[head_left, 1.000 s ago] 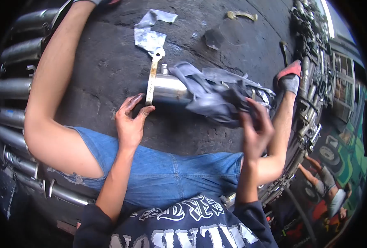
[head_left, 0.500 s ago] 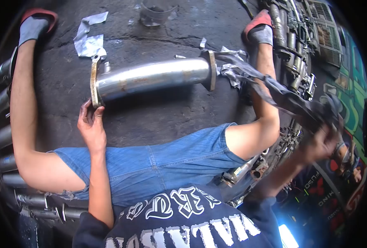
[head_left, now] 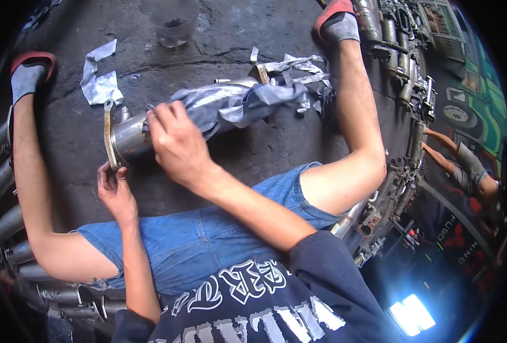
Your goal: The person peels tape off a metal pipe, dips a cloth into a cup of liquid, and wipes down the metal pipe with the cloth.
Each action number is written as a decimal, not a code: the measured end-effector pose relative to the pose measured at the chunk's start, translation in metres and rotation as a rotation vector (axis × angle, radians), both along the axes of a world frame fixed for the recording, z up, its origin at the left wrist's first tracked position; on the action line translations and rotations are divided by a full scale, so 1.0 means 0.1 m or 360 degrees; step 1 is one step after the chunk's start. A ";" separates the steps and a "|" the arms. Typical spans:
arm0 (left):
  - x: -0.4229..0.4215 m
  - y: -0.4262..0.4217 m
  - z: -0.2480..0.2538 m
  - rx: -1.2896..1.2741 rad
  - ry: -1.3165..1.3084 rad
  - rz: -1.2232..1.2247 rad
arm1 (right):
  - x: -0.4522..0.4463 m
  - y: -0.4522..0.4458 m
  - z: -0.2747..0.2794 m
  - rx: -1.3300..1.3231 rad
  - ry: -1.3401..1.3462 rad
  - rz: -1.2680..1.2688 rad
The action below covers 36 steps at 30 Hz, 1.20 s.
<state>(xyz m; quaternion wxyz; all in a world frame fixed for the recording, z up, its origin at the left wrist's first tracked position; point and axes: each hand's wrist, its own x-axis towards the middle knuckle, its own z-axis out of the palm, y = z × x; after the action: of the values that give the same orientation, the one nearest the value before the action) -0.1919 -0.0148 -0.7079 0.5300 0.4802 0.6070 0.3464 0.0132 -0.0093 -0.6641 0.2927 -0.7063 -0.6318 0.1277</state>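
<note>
A shiny metal pipe (head_left: 132, 137) with a flange at each end lies across the ground between the legs. My left hand (head_left: 116, 191) pinches the lower end of the rusty near-left flange (head_left: 110, 134) between thumb and fingers. My right hand (head_left: 179, 140) is closed on one end of a grey cloth strip (head_left: 207, 108), close to the pipe's left part. The cloth stretches rightward over the pipe and hides most of its middle. The right flange (head_left: 262, 73) shows behind the cloth.
Scraps of grey cloth (head_left: 100, 77) lie beyond the left flange, and more (head_left: 305, 64) by the right one. A clear container (head_left: 175, 31) stands farther off. Metal pipes (head_left: 2, 183) line the left; metal parts (head_left: 402, 68) pile up at right. Another person (head_left: 467, 166) is at far right.
My right hand has swung from the far right back to the pipe's left part, laying the cloth over the pipe. My left hand still holds the flange. The view has shifted.
</note>
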 end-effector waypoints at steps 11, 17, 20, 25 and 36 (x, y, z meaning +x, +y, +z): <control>0.05 0.03 0.07 -0.0064 -0.0039 0.0048 | 0.30 -0.02 0.02 -0.0135 -0.0518 0.0147; 0.01 0.03 0.01 -0.0062 -0.0086 0.0030 | 0.02 0.22 0.09 -0.0377 -0.0295 0.0383; 0.03 -0.01 0.04 -0.0072 -0.0126 0.0035 | 1.13 0.07 0.20 -0.0522 -0.0545 0.0242; 0.05 -0.01 0.04 -0.0054 -0.0100 0.0086 | 0.71 0.22 -0.05 -0.0361 -0.0385 0.0349; 0.04 -0.02 0.04 -0.0065 -0.0094 0.0072 | 1.37 0.33 0.10 -0.0758 -0.0535 0.0409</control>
<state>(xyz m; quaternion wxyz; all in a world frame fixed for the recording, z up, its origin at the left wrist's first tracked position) -0.1877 -0.0166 -0.7035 0.5494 0.4449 0.6087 0.3601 0.1498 0.0241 -0.6540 -0.0078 -0.6805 -0.7078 0.1894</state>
